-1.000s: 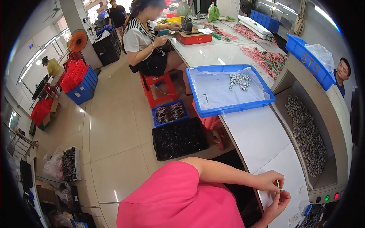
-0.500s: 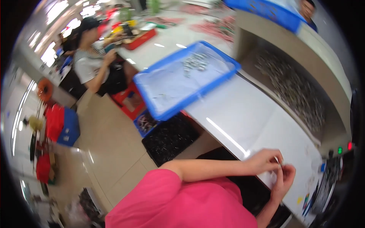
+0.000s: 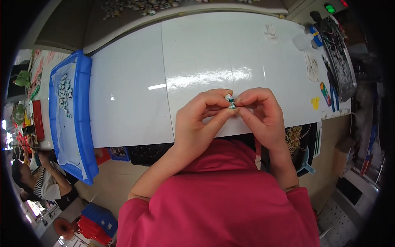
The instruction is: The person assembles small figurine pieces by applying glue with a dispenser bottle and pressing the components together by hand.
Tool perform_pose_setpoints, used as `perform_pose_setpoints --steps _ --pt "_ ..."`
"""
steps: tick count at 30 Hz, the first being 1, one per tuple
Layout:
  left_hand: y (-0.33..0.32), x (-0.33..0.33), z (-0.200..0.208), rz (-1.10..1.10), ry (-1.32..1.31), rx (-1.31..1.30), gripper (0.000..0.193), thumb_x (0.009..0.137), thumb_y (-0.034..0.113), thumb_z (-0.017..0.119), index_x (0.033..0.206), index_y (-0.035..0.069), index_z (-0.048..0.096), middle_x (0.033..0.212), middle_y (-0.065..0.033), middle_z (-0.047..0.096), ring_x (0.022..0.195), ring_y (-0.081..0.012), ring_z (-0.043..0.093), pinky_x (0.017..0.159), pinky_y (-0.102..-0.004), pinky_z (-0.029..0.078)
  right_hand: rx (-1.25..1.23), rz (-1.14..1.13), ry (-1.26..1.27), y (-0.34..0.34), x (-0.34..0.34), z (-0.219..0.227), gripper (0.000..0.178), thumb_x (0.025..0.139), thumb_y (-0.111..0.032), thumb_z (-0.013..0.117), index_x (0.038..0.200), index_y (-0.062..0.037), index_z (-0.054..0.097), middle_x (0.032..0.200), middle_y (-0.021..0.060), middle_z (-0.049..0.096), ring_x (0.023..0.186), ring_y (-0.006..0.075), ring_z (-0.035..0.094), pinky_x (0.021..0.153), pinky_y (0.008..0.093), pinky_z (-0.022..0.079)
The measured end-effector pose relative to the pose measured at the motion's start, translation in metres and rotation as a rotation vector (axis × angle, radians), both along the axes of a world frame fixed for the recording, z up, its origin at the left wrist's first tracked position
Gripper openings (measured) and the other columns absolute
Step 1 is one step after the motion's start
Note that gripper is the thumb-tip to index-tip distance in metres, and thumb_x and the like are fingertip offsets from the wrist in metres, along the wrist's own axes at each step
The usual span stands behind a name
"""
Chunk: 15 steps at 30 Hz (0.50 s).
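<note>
A small white-and-green figurine-like piece (image 3: 230, 100) with a touch of red is held above the front part of the white table (image 3: 127, 103). My left hand (image 3: 201, 115) pinches it from the left between thumb and fingers. From the right, my right hand (image 3: 263, 117) closes on the same piece, its thumb and fingertips touching it. The fingertips partly cover the piece, so its full shape is hidden. At the far left, a blue tray (image 3: 85, 119) lined with white sheeting holds several similar small pieces (image 3: 65, 92).
A shelf (image 3: 123, 35) with many small pieces spans the back. To the right lie pliers (image 3: 334, 96), a yellow scrap (image 3: 315, 103), a clear container (image 3: 302, 41) and a dark tray (image 3: 343, 61) of small parts. Beyond the blue tray, a co-worker (image 3: 49, 181) sits at the left.
The view has swung from the left, with the blue tray and co-worker, to the table before me. My hands now appear near the middle, still pinched together.
</note>
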<state>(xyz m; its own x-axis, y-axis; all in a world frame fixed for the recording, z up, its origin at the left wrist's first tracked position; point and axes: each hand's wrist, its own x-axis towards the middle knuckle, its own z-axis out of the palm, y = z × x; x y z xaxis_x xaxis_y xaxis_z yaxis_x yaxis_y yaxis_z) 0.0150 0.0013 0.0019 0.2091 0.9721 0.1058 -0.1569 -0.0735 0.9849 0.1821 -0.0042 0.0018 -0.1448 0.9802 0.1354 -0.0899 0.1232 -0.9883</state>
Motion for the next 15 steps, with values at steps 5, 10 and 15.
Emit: perform_pose_setpoints --steps 5,10,15 --pt "0.005 0.008 -0.007 -0.017 0.000 -0.011 0.017 0.080 -0.006 0.062 0.094 -0.002 0.053 0.109 -0.0149 0.058 0.093 -0.0170 0.062 0.082 -0.0275 0.054 0.019 -0.017 -0.056 0.004 0.009 -0.010 0.017 0.081 0.005 0.059 0.096 -0.0003 0.053 0.093 0.0068 0.059 0.088 0.0133 0.058 0.079 0.0253 0.048" --pt "0.002 0.016 -0.005 -0.021 0.010 -0.013 0.018 0.081 -0.006 0.062 0.095 -0.002 0.053 0.109 -0.0149 0.057 0.095 -0.0175 0.061 0.082 -0.0278 0.054 0.023 -0.012 -0.082 0.003 0.017 -0.007 0.015 0.081 0.002 0.059 0.094 -0.0015 0.054 0.091 0.0065 0.060 0.084 0.0144 0.060 0.077 0.0256 0.048" --pt "-0.001 0.015 -0.004 -0.008 0.043 -0.016 0.018 0.081 -0.005 0.062 0.095 -0.001 0.053 0.110 -0.0143 0.057 0.096 -0.0177 0.060 0.083 -0.0278 0.053 0.046 -0.004 -0.056 0.001 0.017 -0.008 0.016 0.081 0.003 0.059 0.095 -0.0014 0.054 0.092 0.0065 0.060 0.086 0.0144 0.060 0.078 0.0258 0.048"
